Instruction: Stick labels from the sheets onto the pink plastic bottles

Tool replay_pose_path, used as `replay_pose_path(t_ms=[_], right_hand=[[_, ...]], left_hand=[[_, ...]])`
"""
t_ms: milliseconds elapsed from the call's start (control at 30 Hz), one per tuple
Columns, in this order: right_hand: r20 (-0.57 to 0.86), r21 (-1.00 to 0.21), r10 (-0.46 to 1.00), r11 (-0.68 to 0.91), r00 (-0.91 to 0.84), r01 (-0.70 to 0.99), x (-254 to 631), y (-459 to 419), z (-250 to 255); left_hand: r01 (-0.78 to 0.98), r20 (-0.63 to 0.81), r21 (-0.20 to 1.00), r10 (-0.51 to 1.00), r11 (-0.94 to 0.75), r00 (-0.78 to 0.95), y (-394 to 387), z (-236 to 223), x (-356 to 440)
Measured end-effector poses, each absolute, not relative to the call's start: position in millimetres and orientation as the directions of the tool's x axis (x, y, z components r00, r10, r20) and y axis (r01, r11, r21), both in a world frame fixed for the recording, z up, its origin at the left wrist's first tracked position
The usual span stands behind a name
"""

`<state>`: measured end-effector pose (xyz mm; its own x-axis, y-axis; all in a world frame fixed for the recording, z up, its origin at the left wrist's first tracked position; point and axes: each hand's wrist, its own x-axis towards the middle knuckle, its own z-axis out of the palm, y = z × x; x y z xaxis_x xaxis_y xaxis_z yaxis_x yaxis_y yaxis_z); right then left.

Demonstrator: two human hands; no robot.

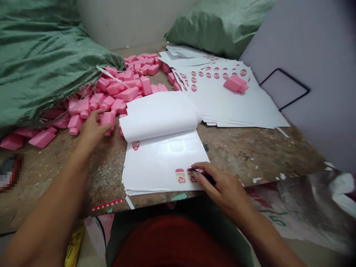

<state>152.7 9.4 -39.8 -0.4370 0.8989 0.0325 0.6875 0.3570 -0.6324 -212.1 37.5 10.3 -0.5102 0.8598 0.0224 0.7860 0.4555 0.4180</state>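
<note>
My left hand (pixel 93 129) reaches into a heap of pink plastic bottles (pixel 122 89), its fingertips against one pink bottle (pixel 108 120); I cannot tell whether it grips. My right hand (pixel 222 183) holds a slim black tool (pixel 205 176) at a stack of glossy white label sheets (pixel 164 167). The tool's tip rests near a small printed label (pixel 192 177) close to the stack's front edge. The top sheets are curled back. Another pink bottle (pixel 235 83) lies on a spread of printed sheets (pixel 222 100).
A green woven sack (pixel 47 55) spills the bottles at the left, and a second green sack (pixel 219 27) stands at the back. The paint-stained wooden table's edge (pixel 178 197) runs in front of me. A pale board (pixel 314 52) with a black wire frame (pixel 286 89) stands right.
</note>
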Motion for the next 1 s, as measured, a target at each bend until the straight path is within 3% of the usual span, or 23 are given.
replay_pose_path(t_ms=[67, 100, 133, 200, 267, 433, 733, 867, 1000], right_hand=[[0.064, -0.568, 0.891, 0.403, -0.450, 0.718, 151.4, 7.3, -40.7], [0.091, -0.532, 0.884, 0.432, -0.459, 0.728, 150.6, 6.9, -41.2], [0.123, -0.495, 0.875, 0.463, -0.468, 0.735, 149.7, 6.9, -41.6], [0.178, -0.432, 0.853, 0.516, -0.491, 0.740, 148.0, 8.1, -42.4], [0.208, -0.396, 0.832, 0.552, -0.514, 0.734, 146.6, 10.3, -42.7], [0.235, -0.337, 0.808, 0.589, -0.541, 0.734, 143.6, 13.5, -41.0], [0.242, -0.313, 0.811, 0.585, -0.532, 0.748, 138.0, 13.4, -38.1], [0.191, -0.360, 0.833, 0.551, -0.519, 0.752, 138.9, 15.7, -40.0], [0.049, -0.503, 0.856, 0.466, -0.515, 0.728, 143.7, 18.8, -41.5]], left_hand=[[0.566, 0.042, 0.749, 0.828, 0.344, -0.559, 13.3, 14.6, -203.2], [0.287, -0.027, 0.930, 0.822, 0.229, -0.569, -0.2, 16.1, -195.1], [-0.037, -0.123, 0.992, 0.837, 0.122, -0.533, -13.2, 16.7, -184.2], [-0.501, -0.298, 0.862, 0.873, 0.073, -0.386, -33.7, 15.1, -155.6], [-0.683, -0.430, 0.712, 0.870, 0.162, -0.242, -42.6, 10.0, -121.8], [-0.742, -0.602, 0.556, 0.797, 0.375, -0.048, -26.9, -8.6, -57.1], [-0.720, -0.591, 0.567, 0.807, 0.401, -0.016, -20.2, -24.1, -42.6], [-0.716, -0.592, 0.569, 0.806, 0.405, -0.015, -19.7, -24.9, -43.3], [-0.737, -0.607, 0.549, 0.794, 0.394, -0.027, -17.6, -25.4, -45.0]])
